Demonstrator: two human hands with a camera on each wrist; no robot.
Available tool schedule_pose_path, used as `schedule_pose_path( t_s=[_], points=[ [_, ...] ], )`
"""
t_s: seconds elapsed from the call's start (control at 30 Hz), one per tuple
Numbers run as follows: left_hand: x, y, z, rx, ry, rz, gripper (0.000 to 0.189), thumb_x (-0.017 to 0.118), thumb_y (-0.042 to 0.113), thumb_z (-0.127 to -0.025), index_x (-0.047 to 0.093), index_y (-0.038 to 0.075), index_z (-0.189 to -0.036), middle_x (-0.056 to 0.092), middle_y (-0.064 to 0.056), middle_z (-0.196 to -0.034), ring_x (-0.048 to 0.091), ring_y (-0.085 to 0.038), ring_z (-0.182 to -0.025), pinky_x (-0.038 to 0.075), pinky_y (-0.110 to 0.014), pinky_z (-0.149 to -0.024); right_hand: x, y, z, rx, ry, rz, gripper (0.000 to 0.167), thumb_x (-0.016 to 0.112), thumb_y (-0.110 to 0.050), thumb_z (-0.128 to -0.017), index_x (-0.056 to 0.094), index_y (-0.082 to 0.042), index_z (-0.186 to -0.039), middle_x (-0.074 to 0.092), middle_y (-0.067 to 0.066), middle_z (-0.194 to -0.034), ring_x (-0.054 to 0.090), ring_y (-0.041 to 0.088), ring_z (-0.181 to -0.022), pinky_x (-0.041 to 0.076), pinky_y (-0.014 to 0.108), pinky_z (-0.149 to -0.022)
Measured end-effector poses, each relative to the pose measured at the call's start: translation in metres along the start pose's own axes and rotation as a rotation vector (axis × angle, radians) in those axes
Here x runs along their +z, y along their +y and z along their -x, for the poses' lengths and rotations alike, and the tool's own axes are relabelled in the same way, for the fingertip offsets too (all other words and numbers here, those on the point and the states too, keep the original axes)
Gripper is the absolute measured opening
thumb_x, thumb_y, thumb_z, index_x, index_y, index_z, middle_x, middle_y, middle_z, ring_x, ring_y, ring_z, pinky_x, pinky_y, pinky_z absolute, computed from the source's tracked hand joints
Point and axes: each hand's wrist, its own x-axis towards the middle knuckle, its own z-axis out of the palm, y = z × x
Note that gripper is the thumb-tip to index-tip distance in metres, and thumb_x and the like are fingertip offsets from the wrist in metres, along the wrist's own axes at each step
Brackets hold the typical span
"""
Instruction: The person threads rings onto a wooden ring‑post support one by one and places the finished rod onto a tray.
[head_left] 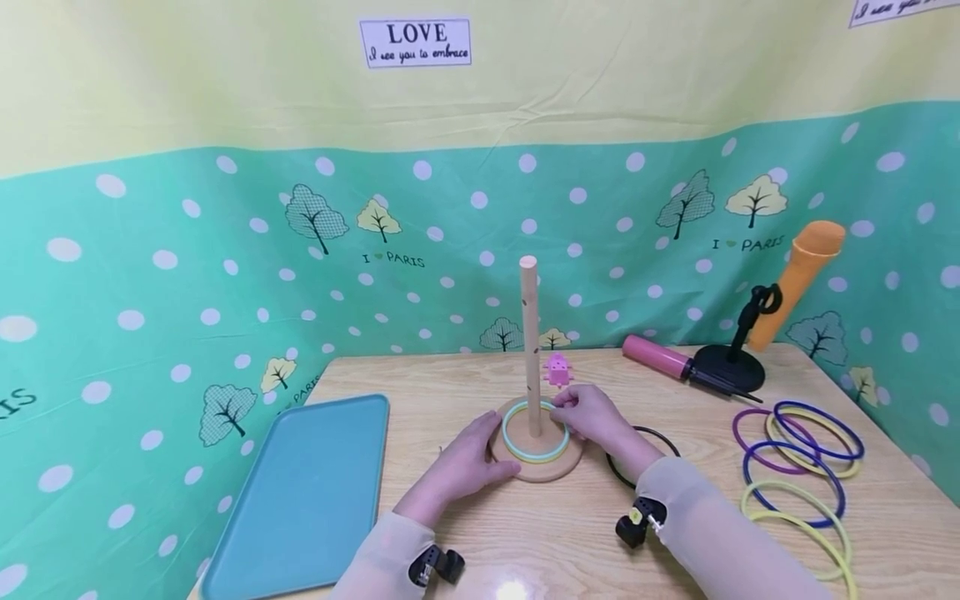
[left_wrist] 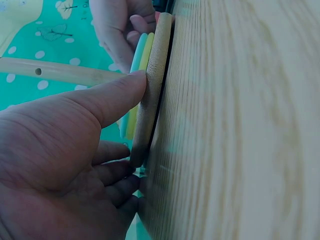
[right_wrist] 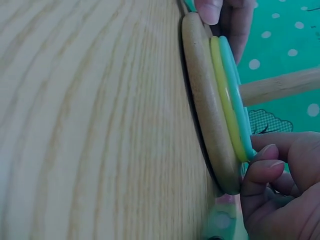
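A wooden peg (head_left: 531, 333) rises upright from a round wooden base (head_left: 543, 472) in the middle of the table. Around its foot lie two stacked rings, a yellow ring (right_wrist: 227, 102) below and a turquoise ring (right_wrist: 235, 90) on top. My left hand (head_left: 468, 457) holds the base's left rim, thumb over the top edge and fingers along the side. On the far right, my right hand (head_left: 594, 414) pinches the turquoise ring's edge between thumb and forefinger; its other fingers are curled.
A blue tray (head_left: 300, 500) lies at left. A black ring (head_left: 619, 475) lies partly under my right forearm. Several coloured rings (head_left: 832, 492) overlap at right. Behind are a pink figure (head_left: 557, 369), a pink pump (head_left: 656, 356) and an orange microphone (head_left: 791, 283) on a black stand (head_left: 727, 367).
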Motion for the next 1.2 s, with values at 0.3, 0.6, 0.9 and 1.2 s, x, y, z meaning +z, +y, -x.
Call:
schedule_pose_path(
  t_s=[0.3, 0.6, 0.9, 1.2],
  points=[
    [-0.001, 0.002, 0.0, 0.01, 0.006, -0.016, 0.089, 0.087, 0.032, -0.098, 0.042, -0.007, -0.165, 0.039, -0.034, -0.169, 0.04, -0.051, -0.156, 0.034, -0.065, -0.128, -0.009, -0.005, 0.005, 0.002, 0.016, -0.07, 0.033, 0.078, -0.009, -0.101, 0.074, 0.002, -0.132, 0.063, 0.008, -0.088, 0.055, 0.014, -0.06, 0.045, 0.023, -0.052],
    [-0.001, -0.001, -0.001, -0.007, -0.005, -0.01, 0.092, 0.087, 0.037, -0.097, 0.042, -0.005, -0.166, 0.037, -0.031, -0.171, 0.038, -0.047, -0.158, 0.033, -0.06, -0.13, -0.032, -0.01, 0.02, -0.06, 0.053, -0.068, 0.035, 0.075, -0.013, -0.105, 0.073, 0.002, -0.137, 0.063, 0.012, -0.106, 0.056, 0.015, -0.064, 0.045, 0.024, -0.054],
    [-0.002, 0.001, 0.0, -0.019, -0.004, -0.014, 0.093, 0.087, 0.038, -0.097, 0.042, -0.005, -0.166, 0.038, -0.031, -0.171, 0.039, -0.048, -0.157, 0.034, -0.061, -0.129, -0.059, -0.007, 0.037, -0.093, 0.073, -0.028, 0.036, 0.073, -0.019, -0.107, 0.071, 0.001, -0.138, 0.062, 0.015, -0.113, 0.051, 0.014, -0.061, 0.044, 0.026, -0.051],
    [0.0, 0.0, -0.001, -0.011, -0.001, -0.012, 0.093, 0.088, 0.036, -0.097, 0.042, -0.006, -0.165, 0.038, -0.032, -0.17, 0.038, -0.049, -0.158, 0.033, -0.062, -0.129, -0.087, 0.005, 0.05, -0.109, 0.083, -0.06, 0.041, 0.075, -0.024, -0.108, 0.069, 0.002, -0.139, 0.061, 0.011, -0.103, 0.051, 0.014, -0.06, 0.045, 0.027, -0.051]
  ],
)
